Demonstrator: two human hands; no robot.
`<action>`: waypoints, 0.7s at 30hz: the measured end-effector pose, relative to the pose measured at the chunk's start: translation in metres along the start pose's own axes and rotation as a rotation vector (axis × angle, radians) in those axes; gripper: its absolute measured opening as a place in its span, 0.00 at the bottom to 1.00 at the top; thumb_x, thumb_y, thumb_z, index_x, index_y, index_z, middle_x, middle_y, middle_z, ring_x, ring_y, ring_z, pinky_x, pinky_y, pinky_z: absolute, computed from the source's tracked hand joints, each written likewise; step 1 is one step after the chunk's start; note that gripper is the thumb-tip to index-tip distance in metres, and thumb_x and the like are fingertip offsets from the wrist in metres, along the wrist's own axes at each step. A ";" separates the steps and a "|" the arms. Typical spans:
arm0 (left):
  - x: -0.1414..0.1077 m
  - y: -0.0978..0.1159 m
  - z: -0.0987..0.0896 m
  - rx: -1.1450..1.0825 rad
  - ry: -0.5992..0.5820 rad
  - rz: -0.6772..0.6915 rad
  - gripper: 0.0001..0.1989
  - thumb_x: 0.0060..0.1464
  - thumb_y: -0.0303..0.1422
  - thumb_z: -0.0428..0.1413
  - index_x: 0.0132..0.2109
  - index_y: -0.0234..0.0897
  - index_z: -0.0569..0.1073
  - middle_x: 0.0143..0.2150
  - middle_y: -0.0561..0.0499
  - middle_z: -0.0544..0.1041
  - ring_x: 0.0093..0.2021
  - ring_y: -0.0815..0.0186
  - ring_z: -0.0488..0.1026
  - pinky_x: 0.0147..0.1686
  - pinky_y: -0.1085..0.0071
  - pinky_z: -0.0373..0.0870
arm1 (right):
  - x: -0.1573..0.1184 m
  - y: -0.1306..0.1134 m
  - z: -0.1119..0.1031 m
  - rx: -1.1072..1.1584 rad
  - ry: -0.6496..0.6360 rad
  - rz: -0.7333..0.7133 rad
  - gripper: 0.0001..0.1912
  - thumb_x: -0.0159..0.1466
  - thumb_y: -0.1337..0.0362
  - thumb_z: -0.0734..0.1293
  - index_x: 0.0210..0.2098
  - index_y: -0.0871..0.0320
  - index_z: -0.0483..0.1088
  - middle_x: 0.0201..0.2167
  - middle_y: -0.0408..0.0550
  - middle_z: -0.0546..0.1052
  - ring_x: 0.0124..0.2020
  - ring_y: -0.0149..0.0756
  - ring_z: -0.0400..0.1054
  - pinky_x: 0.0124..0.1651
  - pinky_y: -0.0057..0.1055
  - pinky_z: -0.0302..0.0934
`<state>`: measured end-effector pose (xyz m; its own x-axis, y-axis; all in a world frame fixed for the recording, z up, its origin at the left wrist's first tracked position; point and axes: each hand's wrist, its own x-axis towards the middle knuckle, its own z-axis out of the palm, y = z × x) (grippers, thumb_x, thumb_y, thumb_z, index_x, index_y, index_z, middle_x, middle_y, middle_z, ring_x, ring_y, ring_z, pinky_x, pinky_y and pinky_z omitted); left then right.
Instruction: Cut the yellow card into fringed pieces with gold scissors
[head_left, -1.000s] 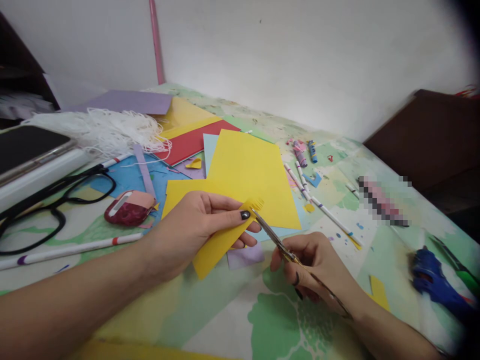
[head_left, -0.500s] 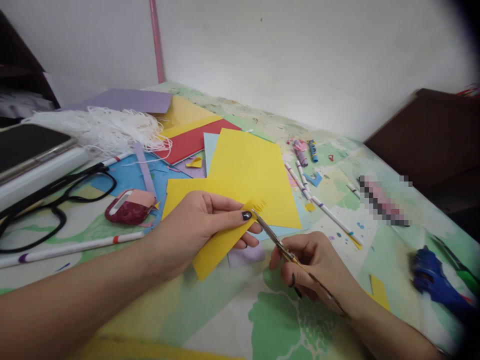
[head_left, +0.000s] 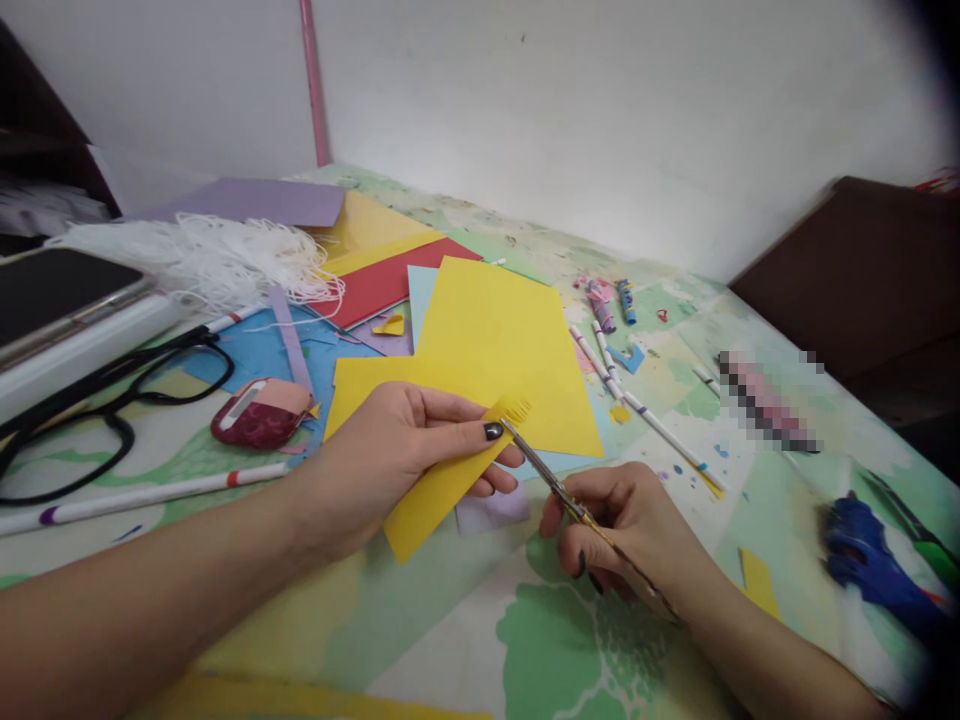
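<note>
My left hand (head_left: pixel 420 440) pinches a yellow paper strip (head_left: pixel 427 500) between thumb and fingers. Fine fringe cuts run along the strip's far end, just beyond my thumb. In my right hand (head_left: pixel 615 530) is a pair of scissors (head_left: pixel 559 485), its fingers closed about the handles. The blade tips touch the strip's edge beside my left thumb. Behind the hands lies a larger yellow paper sheet (head_left: pixel 502 330) over light blue paper (head_left: pixel 424 290). A pale purple paper piece (head_left: pixel 491 510) rests on the table below the strip.
Glasses (head_left: pixel 112 440), a maroon and pink case (head_left: pixel 262 412), a phone (head_left: pixel 67 290) and white string (head_left: pixel 225 260) lie to the left. Rightward are striped white sticks (head_left: pixel 652 425), small rolled paper pieces (head_left: pixel 626 302) and a blue glue gun (head_left: pixel 870 560). A wall stands behind the table.
The scissors and my right hand have shifted very slightly toward the strip and to the left. My left hand and the strip stay almost still.
</note>
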<state>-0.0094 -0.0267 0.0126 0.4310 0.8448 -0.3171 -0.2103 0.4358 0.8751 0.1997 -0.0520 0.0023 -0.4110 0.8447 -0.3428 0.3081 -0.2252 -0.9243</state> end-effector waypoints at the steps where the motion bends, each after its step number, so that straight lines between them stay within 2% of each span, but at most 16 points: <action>1: 0.000 0.000 0.000 0.001 -0.001 0.004 0.05 0.50 0.32 0.58 0.30 0.36 0.78 0.32 0.49 0.81 0.30 0.69 0.77 0.30 0.79 0.74 | 0.000 0.000 0.000 -0.001 0.003 -0.002 0.06 0.51 0.65 0.71 0.22 0.63 0.75 0.11 0.36 0.64 0.10 0.19 0.51 0.11 0.17 0.43; 8: -0.001 0.000 0.001 -0.021 -0.008 0.012 0.04 0.51 0.31 0.58 0.33 0.37 0.77 0.33 0.50 0.81 0.31 0.67 0.78 0.32 0.76 0.74 | 0.000 0.001 0.001 0.015 0.027 0.003 0.10 0.50 0.61 0.73 0.22 0.64 0.73 0.11 0.36 0.62 0.10 0.19 0.51 0.10 0.16 0.44; 12: -0.002 0.001 0.001 -0.037 -0.010 0.013 0.03 0.51 0.31 0.58 0.34 0.37 0.75 0.31 0.49 0.81 0.30 0.67 0.77 0.31 0.76 0.74 | -0.001 0.000 0.000 0.014 0.039 0.002 0.17 0.48 0.55 0.73 0.22 0.64 0.71 0.11 0.37 0.61 0.10 0.19 0.51 0.10 0.17 0.44; 15: -0.002 0.001 0.001 -0.021 -0.006 0.006 0.05 0.51 0.32 0.58 0.32 0.35 0.75 0.31 0.48 0.81 0.30 0.67 0.77 0.29 0.78 0.73 | -0.002 -0.001 -0.001 0.039 0.018 -0.023 0.20 0.49 0.50 0.72 0.23 0.65 0.71 0.12 0.37 0.61 0.10 0.19 0.50 0.11 0.17 0.44; 21: 0.000 0.000 0.001 -0.031 0.018 0.010 0.03 0.51 0.30 0.58 0.31 0.35 0.75 0.30 0.48 0.81 0.29 0.67 0.77 0.29 0.77 0.74 | -0.004 0.000 -0.002 0.103 -0.041 -0.058 0.21 0.50 0.49 0.71 0.26 0.65 0.71 0.12 0.37 0.61 0.11 0.19 0.51 0.12 0.16 0.45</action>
<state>-0.0087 -0.0268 0.0129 0.4132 0.8545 -0.3149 -0.2419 0.4363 0.8667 0.2028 -0.0546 0.0040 -0.4609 0.8377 -0.2931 0.1942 -0.2270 -0.9543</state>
